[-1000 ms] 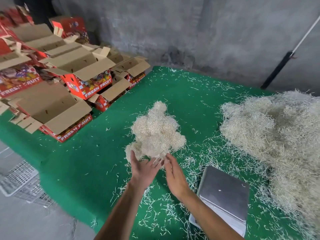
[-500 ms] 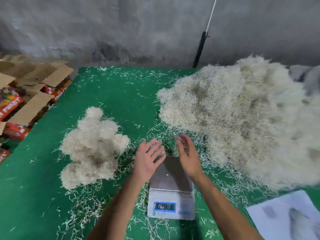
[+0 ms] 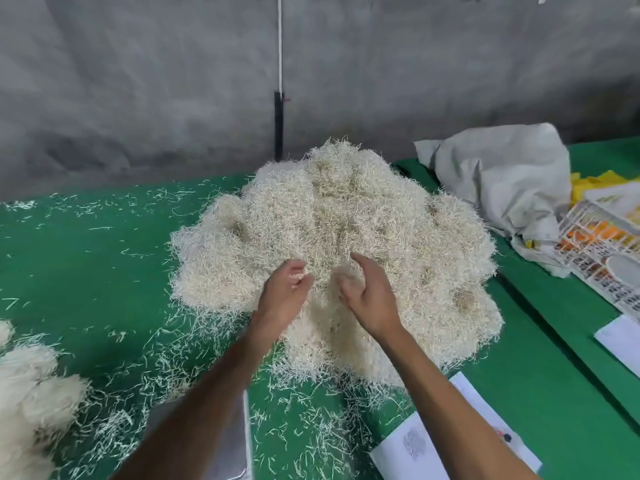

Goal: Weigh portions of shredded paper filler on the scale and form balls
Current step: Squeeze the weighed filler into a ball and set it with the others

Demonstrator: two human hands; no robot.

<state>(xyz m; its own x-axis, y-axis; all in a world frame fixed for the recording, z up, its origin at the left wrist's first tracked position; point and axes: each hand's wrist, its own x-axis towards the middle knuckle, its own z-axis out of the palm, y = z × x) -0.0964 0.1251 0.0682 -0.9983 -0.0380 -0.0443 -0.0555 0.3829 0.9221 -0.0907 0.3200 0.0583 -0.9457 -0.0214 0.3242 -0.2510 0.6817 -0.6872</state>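
One big filler pile (image 3: 346, 237) sits at bench (image 3: 86, 271) centre. Your two hands are in its near edge: left hand (image 3: 285, 296) pinching strands, right hand (image 3: 369, 296) cupped, loose. Formed balls (image 3: 31, 400) at 8 o'clock; scale (image 3: 228, 445) at 6, half hidden. Green room at 9.

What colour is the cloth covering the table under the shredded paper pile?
Green, seen in the head view: the table cloth shows around the pale paper pile.

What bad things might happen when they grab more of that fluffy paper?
Both hands, left and right, dig into the big pile, so they may pull out too much for one portion. Loose strands already litter the green table; more could spill. The scale lies partly under the left arm and might get bumped.
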